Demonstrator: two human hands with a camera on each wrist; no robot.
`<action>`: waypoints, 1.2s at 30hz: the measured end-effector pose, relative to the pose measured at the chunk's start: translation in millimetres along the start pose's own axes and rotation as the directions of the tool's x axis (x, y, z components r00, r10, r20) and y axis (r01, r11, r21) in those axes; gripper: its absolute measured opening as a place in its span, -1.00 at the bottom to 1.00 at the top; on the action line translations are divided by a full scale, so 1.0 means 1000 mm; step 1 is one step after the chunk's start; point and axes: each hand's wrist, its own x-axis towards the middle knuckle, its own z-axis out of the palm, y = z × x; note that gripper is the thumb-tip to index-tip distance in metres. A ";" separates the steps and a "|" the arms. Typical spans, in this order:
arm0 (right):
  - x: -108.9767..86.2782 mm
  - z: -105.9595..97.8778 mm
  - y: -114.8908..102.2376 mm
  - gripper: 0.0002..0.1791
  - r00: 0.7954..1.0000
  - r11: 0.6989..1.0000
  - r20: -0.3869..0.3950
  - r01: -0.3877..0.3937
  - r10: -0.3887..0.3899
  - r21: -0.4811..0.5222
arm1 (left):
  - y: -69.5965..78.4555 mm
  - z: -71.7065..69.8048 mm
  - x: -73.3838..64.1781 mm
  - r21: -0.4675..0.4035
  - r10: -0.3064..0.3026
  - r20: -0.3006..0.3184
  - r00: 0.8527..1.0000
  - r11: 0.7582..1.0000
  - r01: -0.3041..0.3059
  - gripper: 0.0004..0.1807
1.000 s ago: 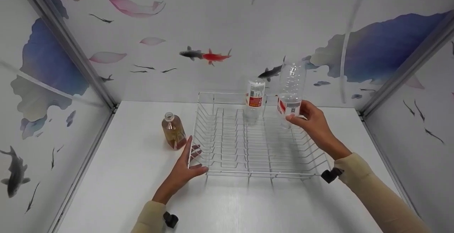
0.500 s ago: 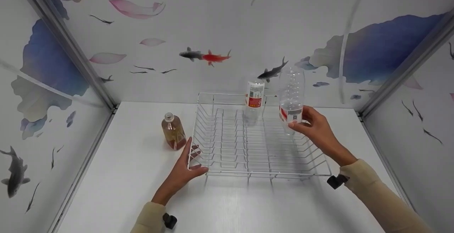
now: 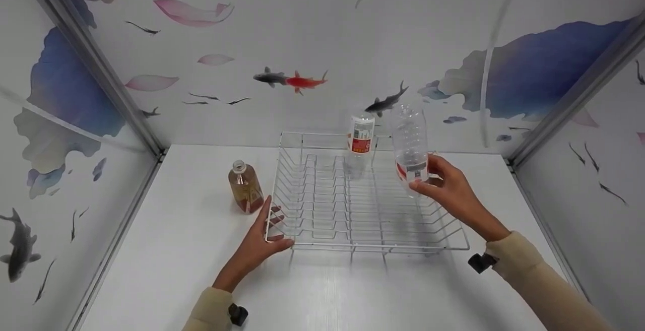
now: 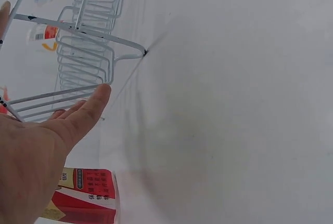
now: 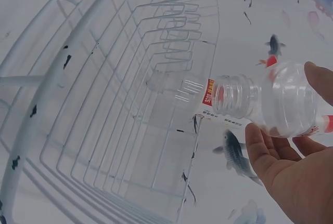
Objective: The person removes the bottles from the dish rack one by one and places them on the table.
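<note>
A white wire dish rack [image 3: 365,245] stands on the table, its coating chipped in the right wrist view. My left hand [image 3: 255,243] grips its near left corner, thumb on the front side and fingers along the left side. In my right hand [image 3: 448,190] is a clear plastic bottle [image 3: 410,137], held by its labelled part with the neck pointing down over the rack's right half. The ridged neck of this bottle [image 5: 234,96] shows in the right wrist view. Another clear bottle [image 3: 361,137], with a red and white label, stands neck down at the back of the rack.
An amber-tinted bottle [image 3: 245,187] stands upright on the white table [image 3: 322,290], just left of the rack and near my left fingertips. Its red label [image 4: 86,198] appears in the left wrist view. Printed panels [image 3: 322,28] with fish and petals enclose the table's back and sides.
My right hand has lowered its bottle toward the rack and drawn it slightly nearer. The left hand stays on the rack corner, and the other two bottles have not moved.
</note>
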 end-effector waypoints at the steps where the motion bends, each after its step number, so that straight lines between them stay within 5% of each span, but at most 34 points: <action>1: -0.001 0.000 0.000 -0.22 1.000 1.000 -0.001 0.001 -0.001 -0.005 | -0.001 0.000 0.000 -0.004 0.006 0.004 1.000 1.000 -0.006 0.44; 21: -0.011 0.003 0.006 -0.14 0.999 0.993 0.042 -0.008 0.013 -0.116 | 0.002 -0.002 0.002 -0.015 -0.004 0.007 1.000 1.000 0.004 0.42; 36: -0.018 0.003 0.000 -0.19 0.998 0.991 0.048 0.052 -0.046 -0.123 | 0.002 -0.003 0.002 -0.044 0.011 0.022 1.000 0.999 -0.010 0.44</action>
